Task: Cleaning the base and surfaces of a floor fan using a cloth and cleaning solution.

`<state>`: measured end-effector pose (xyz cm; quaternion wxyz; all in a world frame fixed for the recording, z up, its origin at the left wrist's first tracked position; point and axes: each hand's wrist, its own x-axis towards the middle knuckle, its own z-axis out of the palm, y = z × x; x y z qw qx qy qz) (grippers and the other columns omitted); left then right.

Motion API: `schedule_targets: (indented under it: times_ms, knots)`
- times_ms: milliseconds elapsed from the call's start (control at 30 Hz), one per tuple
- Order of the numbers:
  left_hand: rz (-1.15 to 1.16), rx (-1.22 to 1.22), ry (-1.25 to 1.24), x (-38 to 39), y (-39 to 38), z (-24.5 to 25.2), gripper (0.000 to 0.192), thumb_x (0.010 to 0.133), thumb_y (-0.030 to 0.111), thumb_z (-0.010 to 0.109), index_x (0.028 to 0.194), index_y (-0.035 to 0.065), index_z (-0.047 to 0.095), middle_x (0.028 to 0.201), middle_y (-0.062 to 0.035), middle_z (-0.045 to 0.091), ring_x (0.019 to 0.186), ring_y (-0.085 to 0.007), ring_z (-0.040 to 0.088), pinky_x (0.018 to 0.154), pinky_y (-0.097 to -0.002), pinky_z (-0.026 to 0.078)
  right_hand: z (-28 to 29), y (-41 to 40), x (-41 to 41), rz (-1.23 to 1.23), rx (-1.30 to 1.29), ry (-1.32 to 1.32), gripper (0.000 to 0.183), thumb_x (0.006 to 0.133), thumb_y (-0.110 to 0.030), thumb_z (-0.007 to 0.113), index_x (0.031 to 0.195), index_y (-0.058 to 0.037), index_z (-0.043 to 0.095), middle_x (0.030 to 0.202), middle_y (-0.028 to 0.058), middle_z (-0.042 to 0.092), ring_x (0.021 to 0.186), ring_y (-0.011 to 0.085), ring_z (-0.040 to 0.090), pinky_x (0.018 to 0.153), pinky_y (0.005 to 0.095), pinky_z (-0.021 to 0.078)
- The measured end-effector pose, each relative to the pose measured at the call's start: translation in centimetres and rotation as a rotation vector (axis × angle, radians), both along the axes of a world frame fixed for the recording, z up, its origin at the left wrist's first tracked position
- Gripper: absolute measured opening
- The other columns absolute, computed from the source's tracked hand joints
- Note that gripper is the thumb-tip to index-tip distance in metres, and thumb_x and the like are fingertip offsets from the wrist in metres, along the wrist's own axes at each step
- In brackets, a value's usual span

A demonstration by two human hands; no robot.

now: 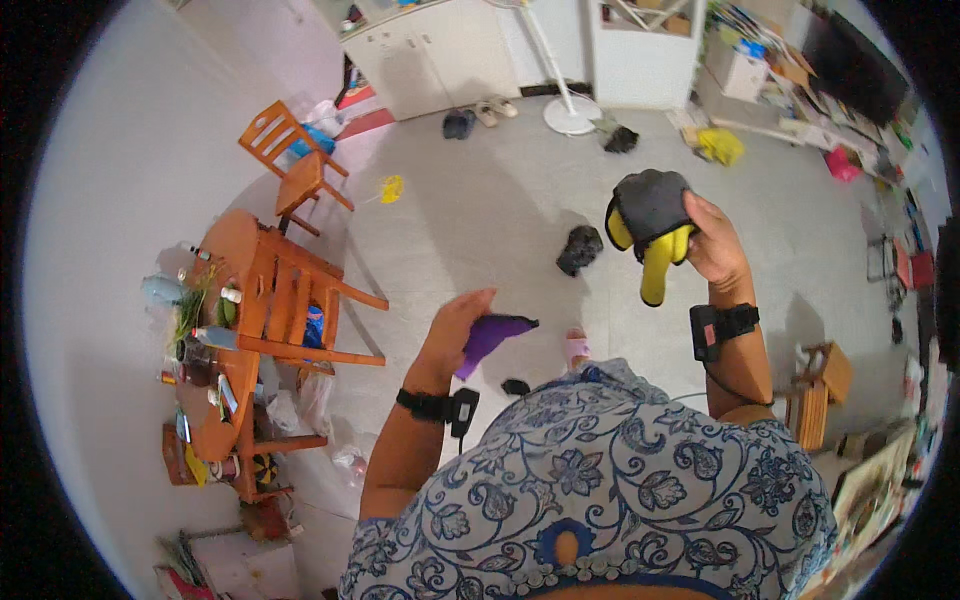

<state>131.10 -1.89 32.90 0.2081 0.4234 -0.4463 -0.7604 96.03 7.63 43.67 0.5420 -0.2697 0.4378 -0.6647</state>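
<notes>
My left hand (451,330) grips a purple fabric piece (496,339) with a dark edge; its pointed end sticks out to the right. Held up in my right hand (718,244) is a dark grey fabric item (651,201) with yellow flaps (657,268) edged in black. One yellow flap hangs down below the rest. My right thumb lies against the item's side, and the other fingers are mostly hidden behind it. The two hands are apart. On the floor between them lies a crumpled black item (580,250). My pink slipper (577,347) shows below.
To the left, a wooden chair (289,300) stands against a round wooden table (217,442) crowded with bottles and greens. Another wooden chair (296,169) is behind. A yellow item (391,190) lies on the tiled floor. Ahead are shoes (459,124) and a white stand base (571,114).
</notes>
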Motion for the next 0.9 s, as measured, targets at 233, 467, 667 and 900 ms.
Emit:
schedule_targets:
  times_ms: [233,467,667,900]
  knots:
    - [-0.082,-0.206,-0.265,5.2,-0.2,-3.0,0.043,0.078,0.018,0.069,0.112,-0.0052,0.057,0.089,-0.0081,0.063,0.081,-0.0147,0.059,0.072,-0.0260,0.047,-16.3,-7.6,-7.6,0.444,0.152,1.469,0.026,0.087,-0.023,0.055,0.100,-0.0020,0.062,0.094,0.0196,0.062,0.091,0.0348,0.058,0.081,0.0417,0.0453]
    - [0.075,-0.243,-0.699,11.4,-2.9,-6.7,0.028,0.083,0.021,0.060,0.090,-0.0064,0.062,0.073,-0.0057,0.062,0.067,-0.0147,0.057,0.059,-0.0315,0.044,-10.0,-16.1,-2.0,0.181,0.356,0.383,0.040,0.093,-0.031,0.050,0.103,0.0062,0.059,0.092,0.0075,0.063,0.079,0.0218,0.059,0.073,0.0381,0.0470]
    - [0.630,-0.188,-0.414,15.4,-5.4,-7.0,0.033,0.089,0.025,0.054,0.093,-0.0072,0.059,0.073,-0.0062,0.060,0.068,-0.0145,0.055,0.063,-0.0304,0.044,-16.0,-23.4,0.6,0.314,0.314,1.039,0.041,0.089,-0.035,0.054,0.087,0.0047,0.062,0.070,0.0096,0.063,0.068,0.0185,0.057,0.067,0.0348,0.0462]
    - [0.739,-0.087,-0.082,17.5,-16.0,-12.9,0.037,0.091,0.030,0.054,0.090,-0.0059,0.060,0.073,-0.0058,0.058,0.071,-0.0143,0.052,0.066,-0.0315,0.043,-14.7,-30.1,3.3,0.252,0.384,1.009,0.039,0.090,-0.034,0.054,0.089,0.0041,0.063,0.075,0.0074,0.063,0.066,0.0145,0.055,0.062,0.0306,0.0459]
